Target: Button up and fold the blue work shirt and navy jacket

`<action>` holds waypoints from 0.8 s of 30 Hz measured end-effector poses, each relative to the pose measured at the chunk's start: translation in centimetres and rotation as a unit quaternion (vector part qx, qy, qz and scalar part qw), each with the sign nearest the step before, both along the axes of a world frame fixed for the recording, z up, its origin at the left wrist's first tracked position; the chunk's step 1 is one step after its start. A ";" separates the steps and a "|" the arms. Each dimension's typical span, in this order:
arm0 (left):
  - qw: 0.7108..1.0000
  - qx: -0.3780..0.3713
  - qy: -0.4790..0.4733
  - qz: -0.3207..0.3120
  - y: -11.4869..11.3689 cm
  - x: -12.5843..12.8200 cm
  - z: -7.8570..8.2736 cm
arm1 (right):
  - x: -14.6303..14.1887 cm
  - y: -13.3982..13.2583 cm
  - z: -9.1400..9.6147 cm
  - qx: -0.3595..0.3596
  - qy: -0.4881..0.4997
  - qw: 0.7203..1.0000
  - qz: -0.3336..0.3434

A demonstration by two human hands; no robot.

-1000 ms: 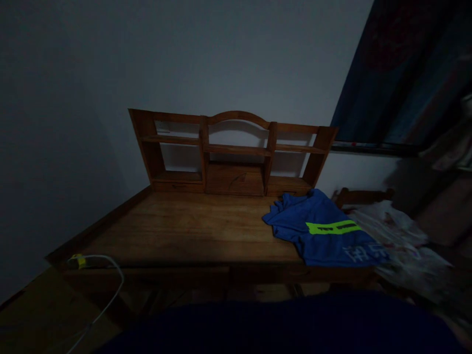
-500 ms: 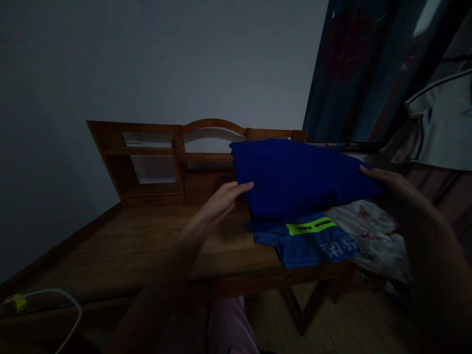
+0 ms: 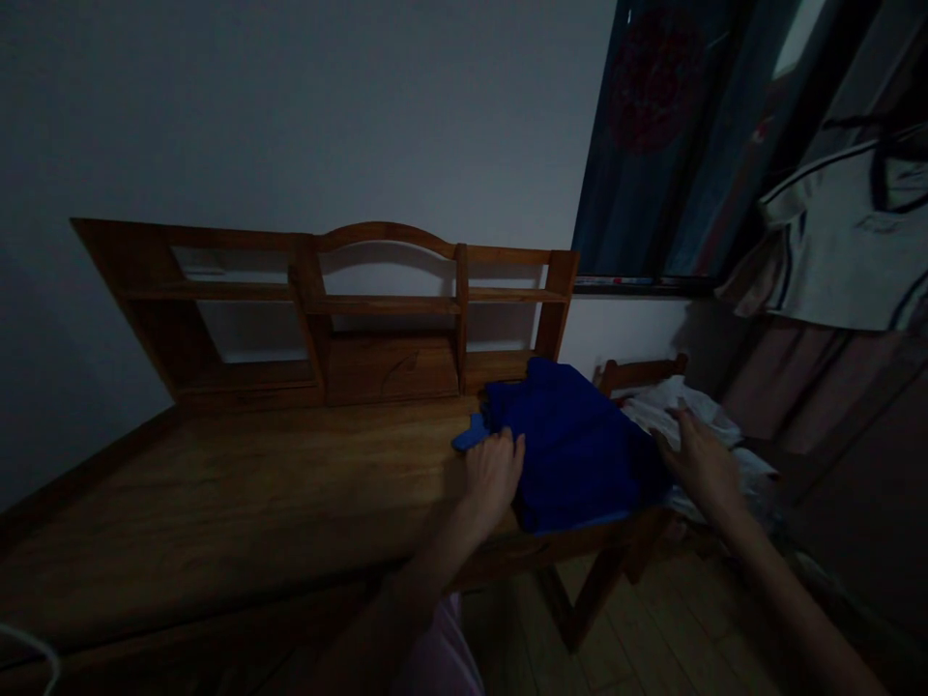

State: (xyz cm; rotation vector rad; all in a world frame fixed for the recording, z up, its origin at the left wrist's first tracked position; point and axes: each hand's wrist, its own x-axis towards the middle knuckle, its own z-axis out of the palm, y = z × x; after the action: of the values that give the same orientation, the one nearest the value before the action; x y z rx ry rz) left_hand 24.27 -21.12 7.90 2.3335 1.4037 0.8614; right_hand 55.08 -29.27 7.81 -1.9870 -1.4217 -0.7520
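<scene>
A deep-blue folded piece of clothing lies at the right end of the wooden desk, over another garment. Only a lighter blue bit of the garment under it sticks out on the left, with a thin strip along the front. At the left edge of the deep-blue clothing, my left hand has its fingers curled closed on the cloth. By the right edge is my right hand, its fingers apart and holding nothing; whether a fingertip touches the cloth I cannot tell.
Along the back of the desk runs a wooden shelf unit against the wall. Right of the desk, a chair bears whitish cloth or plastic. A white shirt hangs at the right. A white cable shows lower left.
The deep-blue clothing has come down from the air onto the lighter blue garment, covering its neon-yellow patch. My right hand has let go of it. The view has shifted to the right.
</scene>
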 end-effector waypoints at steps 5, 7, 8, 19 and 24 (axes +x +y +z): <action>0.966 0.206 0.022 -0.154 -2.2 4.8 -0.5 | -7.0 0.4 -0.7 -0.114 -0.029 0.975 0.190; 0.957 0.200 0.050 -0.206 -2.7 5.1 -2.9 | -7.4 0.1 -3.4 -0.157 -0.045 0.965 0.205; 0.953 0.192 0.065 -0.224 -2.8 4.8 -4.2 | -7.0 -0.2 -4.9 -0.172 -0.052 0.963 0.201; 0.945 0.206 0.101 -0.235 -3.9 -1.5 -8.4 | -5.0 -3.9 -10.3 -0.176 -0.069 0.971 0.147; 0.953 0.145 0.109 -0.242 -2.8 -6.3 -4.6 | -6.4 -3.4 -8.0 -0.131 -0.020 0.972 0.194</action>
State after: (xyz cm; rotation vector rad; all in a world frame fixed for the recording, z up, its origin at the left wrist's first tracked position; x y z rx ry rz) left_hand 17.94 -23.96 3.26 2.8887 0.7368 0.7141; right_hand 48.71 -32.68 -0.20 -1.7970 -1.9429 -0.4484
